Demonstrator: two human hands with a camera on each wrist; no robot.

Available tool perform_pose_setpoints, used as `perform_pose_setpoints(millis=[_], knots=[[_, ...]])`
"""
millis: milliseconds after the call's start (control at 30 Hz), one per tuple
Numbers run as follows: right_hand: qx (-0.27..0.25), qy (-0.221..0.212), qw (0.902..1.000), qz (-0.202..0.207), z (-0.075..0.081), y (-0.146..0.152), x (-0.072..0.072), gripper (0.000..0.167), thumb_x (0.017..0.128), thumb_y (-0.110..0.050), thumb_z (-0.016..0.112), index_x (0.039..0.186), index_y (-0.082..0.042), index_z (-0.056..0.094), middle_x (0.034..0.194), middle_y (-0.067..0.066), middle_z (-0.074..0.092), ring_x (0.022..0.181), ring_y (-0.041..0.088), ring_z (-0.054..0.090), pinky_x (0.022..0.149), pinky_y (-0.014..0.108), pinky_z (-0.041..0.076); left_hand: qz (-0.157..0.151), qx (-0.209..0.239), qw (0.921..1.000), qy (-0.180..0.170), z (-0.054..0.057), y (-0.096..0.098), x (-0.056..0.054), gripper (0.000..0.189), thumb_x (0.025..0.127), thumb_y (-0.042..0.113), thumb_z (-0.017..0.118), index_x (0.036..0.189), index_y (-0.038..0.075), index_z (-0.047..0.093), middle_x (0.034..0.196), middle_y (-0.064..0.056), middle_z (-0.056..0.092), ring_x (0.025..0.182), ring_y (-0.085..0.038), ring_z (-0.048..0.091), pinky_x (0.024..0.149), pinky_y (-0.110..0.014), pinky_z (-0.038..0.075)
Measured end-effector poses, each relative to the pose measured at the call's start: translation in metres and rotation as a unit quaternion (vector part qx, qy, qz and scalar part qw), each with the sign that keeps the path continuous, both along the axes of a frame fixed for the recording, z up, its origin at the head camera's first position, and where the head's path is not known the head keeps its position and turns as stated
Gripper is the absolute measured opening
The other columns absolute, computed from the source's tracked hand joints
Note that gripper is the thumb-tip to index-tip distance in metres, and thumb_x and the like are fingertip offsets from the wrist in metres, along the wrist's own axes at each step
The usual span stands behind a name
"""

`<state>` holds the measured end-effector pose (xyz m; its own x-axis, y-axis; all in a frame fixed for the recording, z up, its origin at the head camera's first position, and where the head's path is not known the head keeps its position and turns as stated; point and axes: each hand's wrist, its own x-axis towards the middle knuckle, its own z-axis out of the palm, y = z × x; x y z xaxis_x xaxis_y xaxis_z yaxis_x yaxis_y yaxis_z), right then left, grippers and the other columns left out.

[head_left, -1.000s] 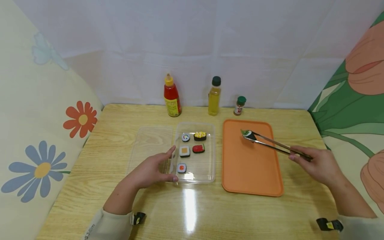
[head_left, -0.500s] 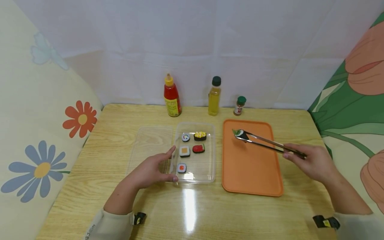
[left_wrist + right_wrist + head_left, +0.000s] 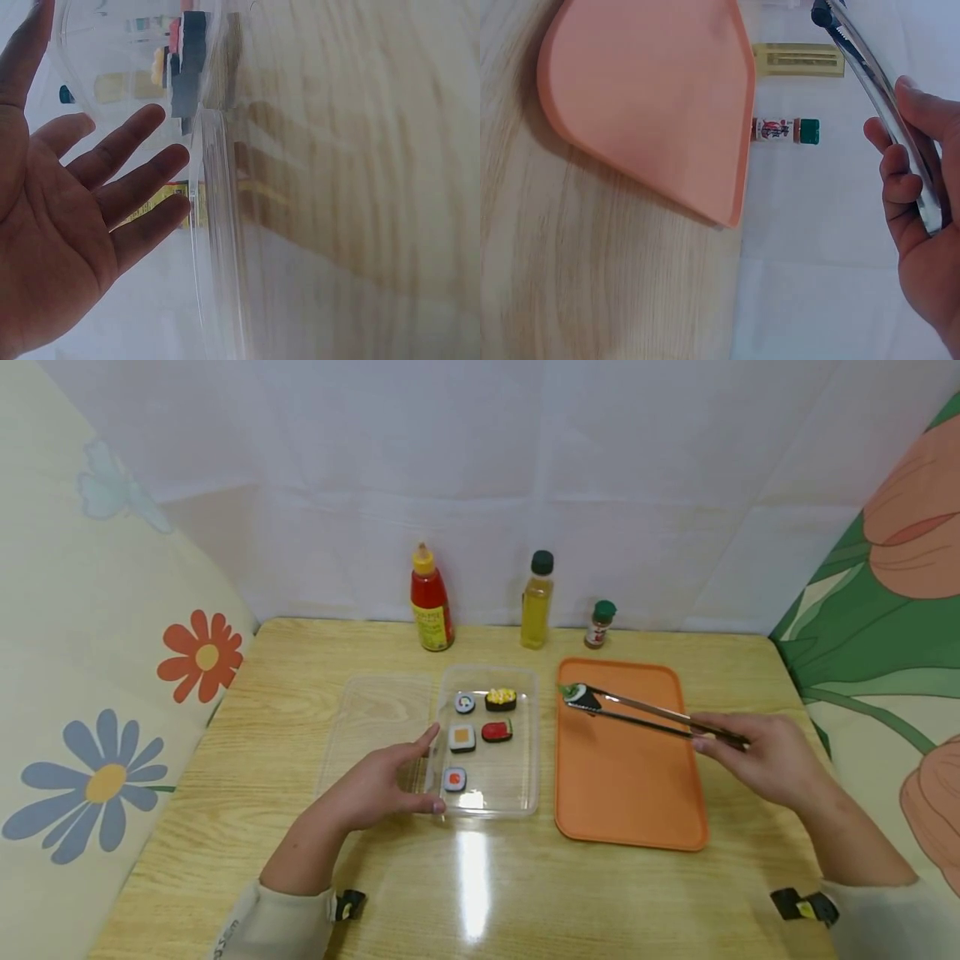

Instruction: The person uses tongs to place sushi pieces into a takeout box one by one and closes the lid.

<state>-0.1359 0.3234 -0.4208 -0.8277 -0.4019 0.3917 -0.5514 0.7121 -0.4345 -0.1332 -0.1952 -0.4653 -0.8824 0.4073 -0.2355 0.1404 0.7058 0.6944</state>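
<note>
Sushi in tongs (right fingers grip them; left spread); wooden table; white backdrop

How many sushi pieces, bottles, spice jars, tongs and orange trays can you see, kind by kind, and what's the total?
Sushi pieces: 6 (5 in the clear container, 1 held in the tongs)
Bottles: 2
Spice jar: 1
Tongs: 1 pair
Orange tray: 1
Total: 11
</note>
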Motion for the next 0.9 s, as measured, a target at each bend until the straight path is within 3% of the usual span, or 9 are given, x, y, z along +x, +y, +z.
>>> perform_pose_setpoints(millis=[300, 567, 733, 900], knots=[[-0.02, -0.003, 0.9996, 0.02, 0.001, -0.015, -0.005, 0.034, 0.082, -0.004, 0.087, 0.115, -0.005, 0.08, 0.092, 0.005, 0.079, 0.055, -0.001, 0.048, 0.048, 0.015, 0.036, 0.004, 0.001, 1.0, -0.007, 0.001, 0.001, 0.0, 0.114, 0.075, 0.05, 0.091, 0.166, 0.025, 0.027, 0.158, -0.015, 0.046, 0.149, -0.036, 0.037, 0.12, -0.057, 0.03], [-0.03, -0.004, 0.9982, 0.053, 0.003, -0.028, -0.008, 0.035, 0.08, -0.002, 0.088, 0.114, -0.007, 0.08, 0.089, -0.003, 0.076, 0.057, -0.001, 0.048, 0.051, 0.014, 0.039, 0.005, -0.003, 0.9999, -0.012, 0.003, 0.001, 0.0, 0.114, 0.075, 0.049, 0.091, 0.166, 0.024, 0.026, 0.159, -0.015, 0.045, 0.149, -0.038, 0.036, 0.12, -0.058, 0.03], [-0.032, -0.007, 0.997, 0.07, 0.002, -0.037, -0.009, 0.035, 0.081, -0.004, 0.088, 0.114, -0.01, 0.08, 0.079, -0.016, 0.067, 0.058, 0.0, 0.045, 0.051, 0.014, 0.037, 0.002, 0.0, 0.9999, -0.014, 0.002, 0.001, 0.0, 0.116, 0.074, 0.055, 0.09, 0.166, 0.024, 0.026, 0.158, -0.014, 0.046, 0.149, -0.037, 0.036, 0.12, -0.058, 0.03], [-0.033, -0.021, 0.9957, 0.084, 0.001, -0.045, -0.01, 0.034, 0.082, -0.005, 0.087, 0.115, -0.011, 0.08, 0.074, -0.019, 0.06, 0.058, 0.0, 0.044, 0.051, 0.016, 0.037, 0.0, 0.003, 1.0, -0.008, 0.001, 0.0, 0.0, 0.116, 0.074, 0.055, 0.09, 0.166, 0.023, 0.027, 0.157, -0.015, 0.048, 0.149, -0.037, 0.037, 0.12, -0.058, 0.03]])
